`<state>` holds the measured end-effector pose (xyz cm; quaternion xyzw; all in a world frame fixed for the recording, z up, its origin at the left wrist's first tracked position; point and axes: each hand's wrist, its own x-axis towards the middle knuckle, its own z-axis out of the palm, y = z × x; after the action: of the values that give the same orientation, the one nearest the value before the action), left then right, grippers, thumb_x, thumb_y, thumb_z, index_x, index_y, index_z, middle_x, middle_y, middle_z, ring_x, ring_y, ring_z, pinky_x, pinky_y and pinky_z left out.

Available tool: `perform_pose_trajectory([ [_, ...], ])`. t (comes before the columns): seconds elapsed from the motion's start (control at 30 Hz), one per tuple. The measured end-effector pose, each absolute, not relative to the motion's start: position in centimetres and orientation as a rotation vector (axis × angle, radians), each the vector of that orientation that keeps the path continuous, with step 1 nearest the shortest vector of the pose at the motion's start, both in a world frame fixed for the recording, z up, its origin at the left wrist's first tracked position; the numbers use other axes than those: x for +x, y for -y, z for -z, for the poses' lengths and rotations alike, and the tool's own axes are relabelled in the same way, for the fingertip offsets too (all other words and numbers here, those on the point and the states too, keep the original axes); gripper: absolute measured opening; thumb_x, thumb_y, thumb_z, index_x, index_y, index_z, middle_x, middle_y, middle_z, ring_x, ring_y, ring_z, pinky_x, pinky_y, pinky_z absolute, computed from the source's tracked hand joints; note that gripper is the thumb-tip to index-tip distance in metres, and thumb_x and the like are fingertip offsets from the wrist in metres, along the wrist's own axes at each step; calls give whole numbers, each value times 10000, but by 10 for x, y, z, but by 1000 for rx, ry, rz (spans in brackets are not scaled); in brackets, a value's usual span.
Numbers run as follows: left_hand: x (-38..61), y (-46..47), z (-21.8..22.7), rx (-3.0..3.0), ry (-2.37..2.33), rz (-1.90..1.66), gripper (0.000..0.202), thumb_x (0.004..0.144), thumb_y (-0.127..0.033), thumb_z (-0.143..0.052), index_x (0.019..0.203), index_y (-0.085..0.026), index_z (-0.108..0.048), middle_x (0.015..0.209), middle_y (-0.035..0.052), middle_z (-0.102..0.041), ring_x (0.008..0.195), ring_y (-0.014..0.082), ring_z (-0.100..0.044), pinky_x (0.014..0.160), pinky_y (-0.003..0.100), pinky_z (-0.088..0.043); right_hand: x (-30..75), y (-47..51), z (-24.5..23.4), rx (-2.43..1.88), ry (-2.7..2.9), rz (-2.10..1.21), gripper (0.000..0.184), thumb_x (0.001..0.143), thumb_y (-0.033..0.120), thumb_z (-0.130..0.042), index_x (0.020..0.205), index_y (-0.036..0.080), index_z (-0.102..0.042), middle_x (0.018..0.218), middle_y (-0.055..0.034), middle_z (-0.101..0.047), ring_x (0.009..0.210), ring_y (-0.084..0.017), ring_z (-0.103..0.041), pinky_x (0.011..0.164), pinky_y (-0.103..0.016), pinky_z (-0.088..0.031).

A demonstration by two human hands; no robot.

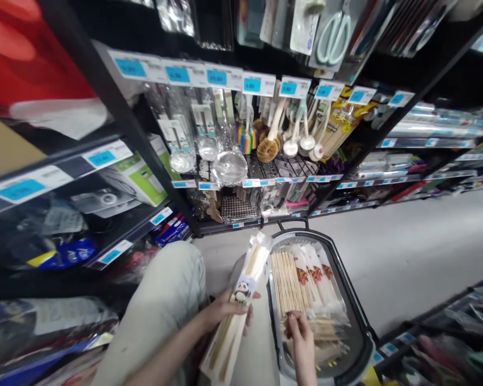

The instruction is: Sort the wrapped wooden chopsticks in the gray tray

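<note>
My left hand (pixel 229 311) is wrapped round a pack of chopsticks (pixel 251 268) in clear plastic with a panda label, held slanting above my leg. To its right a grey and black shopping basket (pixel 340 244) stands on the floor. Inside, a row of bare-looking wooden sticks (pixel 286 279) lies beside several plastic-wrapped packs (pixel 326 289) with red labels. More packs of sticks (pixel 324 329) lie crosswise near the basket's front. My right hand (pixel 299 327) is over the lower end of the stick row, its fingers curled together. Whether anything is between those fingers is hidden.
Ahead, a black shelf rack holds hanging ladles and strainers (pixel 230 167), brushes (pixel 268 149) and bundled skewers (pixel 340 126). Blue price tags line the shelf edges. Boxes and bags fill the left shelf (pixel 56 179). Pale floor (pixel 394 252) runs right, beside another goods-laden shelf (pixel 446 343).
</note>
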<state>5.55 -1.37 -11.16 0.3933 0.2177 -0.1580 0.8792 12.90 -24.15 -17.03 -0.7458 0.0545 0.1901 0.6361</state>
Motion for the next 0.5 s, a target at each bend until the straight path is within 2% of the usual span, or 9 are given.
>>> perform_pose_trajectory([
  [0.07,55,16,113,846,-440,317,562,492,-344,-797,961,-123,-578,707,58,-620,585,208,-588,517,312,-500,120,203,133,-1649,27,-483,426,731,606,-608,763,183,-569,552,37,-501,490,-118,-460,475,-236,-393],
  [0.13,53,20,113,891,-424,276,485,515,-363,-796,887,-124,-594,671,47,-611,547,184,-562,543,307,-488,114,171,105,-1683,137,-492,350,751,524,-632,811,186,-565,625,24,-547,559,-128,-511,536,-239,-421],
  [0.23,50,27,113,995,-370,141,447,512,-343,-829,834,-126,-607,687,37,-610,697,202,-585,721,306,-482,109,141,86,-1830,212,-479,306,696,427,-702,824,189,-559,645,21,-579,586,-138,-536,570,-243,-421],
  [0.33,47,30,113,1059,-278,35,620,469,-375,-887,967,-136,-605,895,65,-636,944,262,-570,869,309,-433,110,133,89,-1819,231,-467,302,654,425,-720,723,186,-548,588,27,-552,546,-134,-511,539,-243,-405],
  [0.43,44,29,113,1059,-163,41,846,407,-513,-906,1079,-115,-580,954,111,-635,918,303,-581,827,354,-447,113,139,98,-1652,180,-469,392,607,495,-741,632,193,-493,526,47,-480,490,-117,-464,478,-235,-386],
  [0.5,42,28,111,1062,-123,24,866,469,-605,-860,1110,-99,-571,981,131,-631,939,309,-577,839,364,-438,117,149,100,-1587,111,-480,458,588,546,-751,626,198,-455,527,53,-469,463,-104,-443,433,-223,-365],
])
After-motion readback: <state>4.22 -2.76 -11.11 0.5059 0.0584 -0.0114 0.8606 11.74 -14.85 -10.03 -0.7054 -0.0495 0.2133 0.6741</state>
